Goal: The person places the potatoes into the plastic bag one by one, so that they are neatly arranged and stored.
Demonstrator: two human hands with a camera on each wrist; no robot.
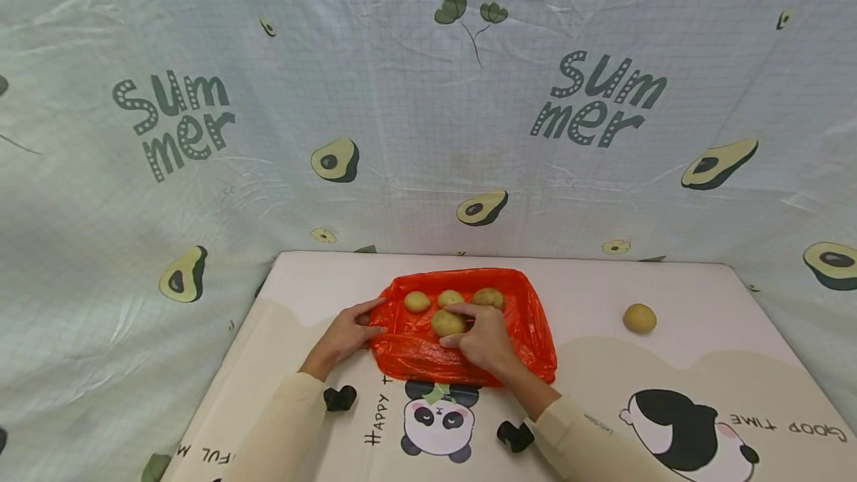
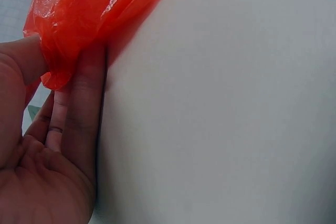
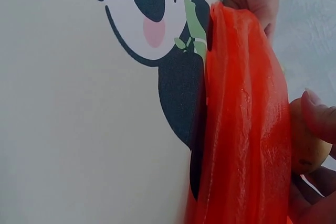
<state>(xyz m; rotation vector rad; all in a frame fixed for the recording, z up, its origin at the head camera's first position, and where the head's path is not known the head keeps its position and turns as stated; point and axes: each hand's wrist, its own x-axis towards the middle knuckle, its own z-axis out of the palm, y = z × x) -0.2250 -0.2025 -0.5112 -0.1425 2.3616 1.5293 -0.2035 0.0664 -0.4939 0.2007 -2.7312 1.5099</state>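
A red plastic bag (image 1: 462, 368) stands spread wide in a box-like shape on the table, its mouth facing up. My right hand (image 1: 487, 341) reaches into it and grips a round yellow potato (image 1: 447, 323) between thumb and fingers. In the right wrist view that potato (image 3: 308, 140) shows just past the bag's near wall. Behind it inside the bag lie a small potato (image 1: 416, 302), another potato (image 1: 450, 297) and a browner potato (image 1: 489, 297). At the bag's left end my left hand (image 1: 343, 337) pinches its edge, thumb on top and fingers (image 2: 86, 98) underneath.
One more potato (image 1: 639, 318) lies on the table to the right of the bag. The table (image 1: 582, 296) has a cover printed with pandas and words. A pale curtain (image 1: 402, 95) with avocado prints hangs behind its back edge.
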